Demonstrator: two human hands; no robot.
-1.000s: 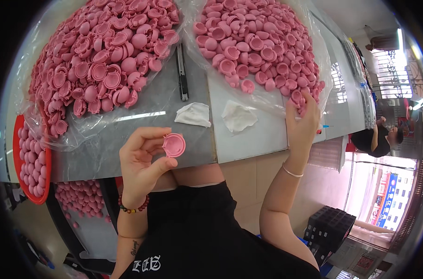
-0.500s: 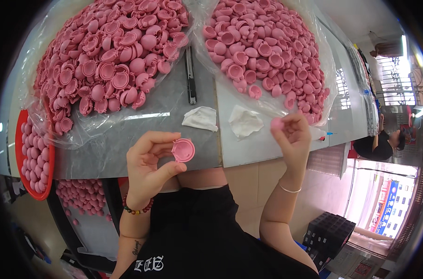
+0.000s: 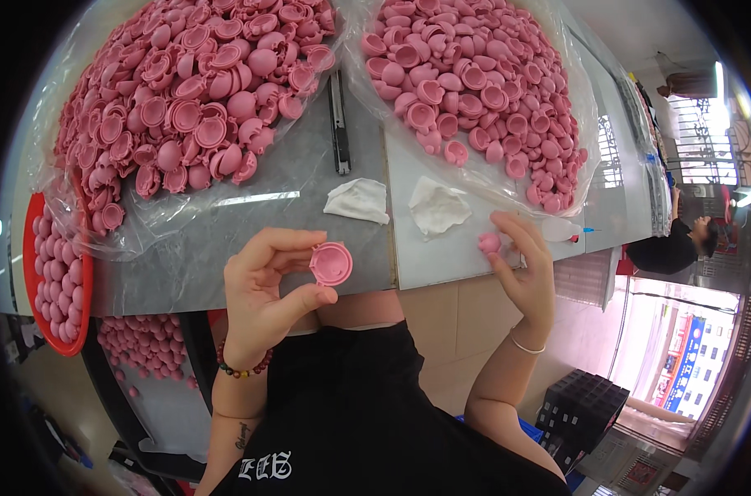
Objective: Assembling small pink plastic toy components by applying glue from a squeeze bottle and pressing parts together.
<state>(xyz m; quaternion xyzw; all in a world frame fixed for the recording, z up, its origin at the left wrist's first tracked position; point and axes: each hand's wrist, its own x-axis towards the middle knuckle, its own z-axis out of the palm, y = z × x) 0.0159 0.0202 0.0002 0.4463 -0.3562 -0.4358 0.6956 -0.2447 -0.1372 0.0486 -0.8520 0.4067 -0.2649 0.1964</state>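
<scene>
My left hand pinches the rim of a pink plastic half-shell between thumb and fingers, its hollow side facing up. Over to the right, my right hand holds a smaller pink half-shell at the fingertips; its rounded side shows and the rest is partly hidden. The two pieces are well apart. Beyond the left hand lies a large heap of ringed pink half-shells on clear plastic. A second heap of plainer pink half-shells lies beyond the right hand.
Between the heaps lies a black utility knife, with two white cloths nearer me. A small bottle with a blue tip stands right of my right hand. A red basket holds pink balls; more balls lie below the table edge.
My right hand has shifted slightly down, its fingers more spread, so more of the small half-shell shows. My left hand has barely moved, still gripping its half-shell.
</scene>
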